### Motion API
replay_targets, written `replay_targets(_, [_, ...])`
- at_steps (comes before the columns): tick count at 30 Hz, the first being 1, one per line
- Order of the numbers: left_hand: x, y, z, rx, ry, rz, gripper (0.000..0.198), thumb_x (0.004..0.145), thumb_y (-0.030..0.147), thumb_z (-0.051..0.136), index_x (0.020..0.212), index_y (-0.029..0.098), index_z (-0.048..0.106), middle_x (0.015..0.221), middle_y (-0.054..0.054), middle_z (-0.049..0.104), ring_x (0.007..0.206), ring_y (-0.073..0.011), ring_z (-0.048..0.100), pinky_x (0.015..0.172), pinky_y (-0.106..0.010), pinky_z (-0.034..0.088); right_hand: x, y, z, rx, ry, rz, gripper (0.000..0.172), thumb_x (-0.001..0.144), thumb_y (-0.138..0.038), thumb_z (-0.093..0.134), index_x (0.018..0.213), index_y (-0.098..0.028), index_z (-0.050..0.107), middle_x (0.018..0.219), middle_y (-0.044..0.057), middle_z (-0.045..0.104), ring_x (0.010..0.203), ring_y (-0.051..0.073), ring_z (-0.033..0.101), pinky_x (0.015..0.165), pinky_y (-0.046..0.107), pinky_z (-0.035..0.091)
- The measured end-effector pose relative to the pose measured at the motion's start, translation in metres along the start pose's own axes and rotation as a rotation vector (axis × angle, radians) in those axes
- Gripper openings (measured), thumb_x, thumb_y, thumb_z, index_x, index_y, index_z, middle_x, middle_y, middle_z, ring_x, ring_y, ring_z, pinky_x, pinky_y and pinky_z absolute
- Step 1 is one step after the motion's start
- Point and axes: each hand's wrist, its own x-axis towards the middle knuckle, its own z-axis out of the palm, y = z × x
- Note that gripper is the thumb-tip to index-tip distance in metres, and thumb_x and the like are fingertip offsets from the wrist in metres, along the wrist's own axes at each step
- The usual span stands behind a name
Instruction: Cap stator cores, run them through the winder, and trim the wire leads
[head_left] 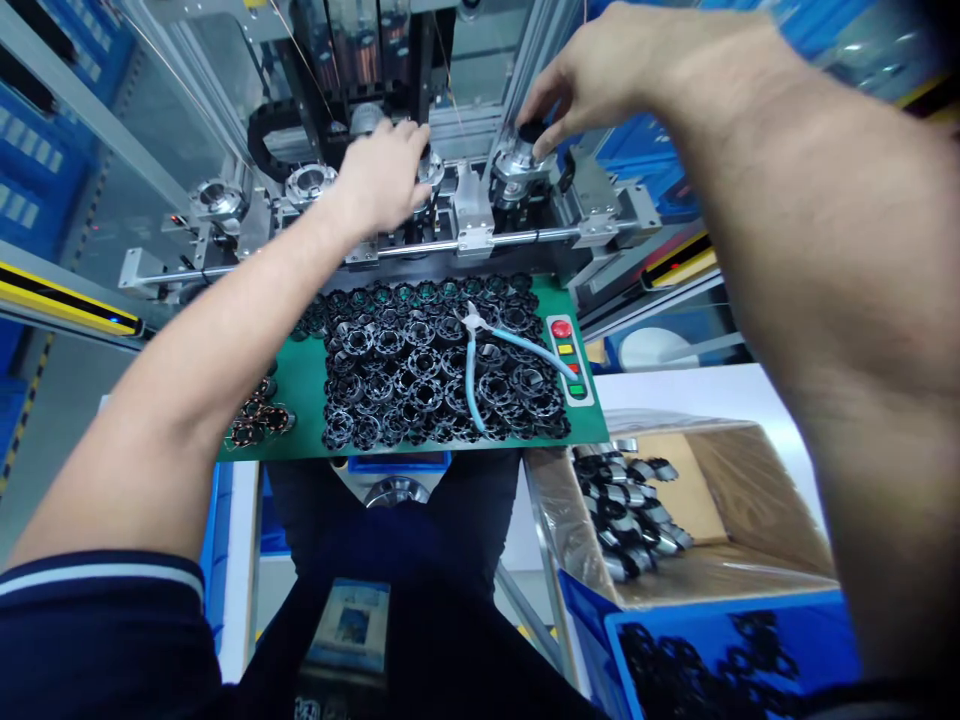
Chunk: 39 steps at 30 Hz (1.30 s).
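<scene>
A factory machine of aluminium rails and steel stations rises beyond the far edge of a green worktop. Past that edge, the right hand grasps a round steel fixture with a black cap, thumb and fingers pinched about the cap. The left hand curves over a shiny round steel fixture, its fingertips at the rim; whether it is gripping, I cannot tell. Each fixture lies straight ahead of its hand, upright on the machine, the two standing near each other with a white bracket between them. Black slotted rings are heaped on the worktop, with blue-handled pliers lying on top.
</scene>
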Motion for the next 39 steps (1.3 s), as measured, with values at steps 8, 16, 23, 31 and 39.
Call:
replay_targets(8, [-0.014,-0.019,0.063,-0.418,0.303,0.041,0.075,0.098,0.05,0.071,0.173,0.047,0.065,0.188,0.011,0.059,0.174,-0.0389,0.053,0.146,-0.068,0.045,-0.079,-0.004,0.06,-0.103,-0.253,-0.026,0.078,0.099,-0.016,0.094,0.165,0.01,0.061,0.196,0.045,0.021,0.181,0.062,0.038,0.139,0.087,0.029])
replay_targets(16, [-0.171,-0.032,0.024,-0.612,0.393,0.071,0.042,0.109,0.051,0.066,0.138,0.027,0.084,0.132,-0.008,0.089,0.125,-0.0307,0.078,0.117,-0.052,0.061,-0.169,-0.103,0.015,0.054,-0.175,-0.483,0.069,0.11,-0.03,0.084,0.176,-0.02,0.066,0.17,0.018,0.076,0.156,0.041,0.071,0.139,0.062,0.05])
replay_targets(23, [-0.232,-0.037,0.06,-0.465,0.117,0.202,0.056,0.096,0.047,0.09,0.147,0.025,0.084,0.139,-0.012,0.088,0.14,-0.0396,0.071,0.12,-0.058,0.061,-0.229,-0.181,0.07,-0.096,-0.317,-0.489,0.055,0.098,-0.039,0.096,0.149,-0.024,0.087,0.129,0.011,0.093,0.129,0.045,0.083,0.123,0.066,0.061])
replay_targets(31, [-0.243,-0.037,0.057,-0.767,0.324,0.091,0.065,0.098,0.034,0.086,0.16,0.018,0.081,0.141,-0.014,0.086,0.099,-0.023,0.075,0.102,-0.045,0.066,-0.246,-0.176,0.063,0.154,-0.162,-0.471,0.047,0.096,-0.031,0.094,0.142,-0.022,0.086,0.131,0.012,0.09,0.11,0.037,0.085,0.112,0.063,0.068])
replay_targets(39, [-0.361,-0.071,0.041,-1.565,0.682,-0.329,0.072,0.061,0.06,0.114,0.125,0.034,0.093,0.105,0.003,0.08,0.069,-0.0071,0.059,0.063,-0.02,0.063,-0.372,-0.155,0.026,0.984,0.214,-0.113,0.056,0.088,-0.061,0.108,0.132,-0.037,0.084,0.133,0.002,0.087,0.092,0.022,0.084,0.079,0.038,0.078])
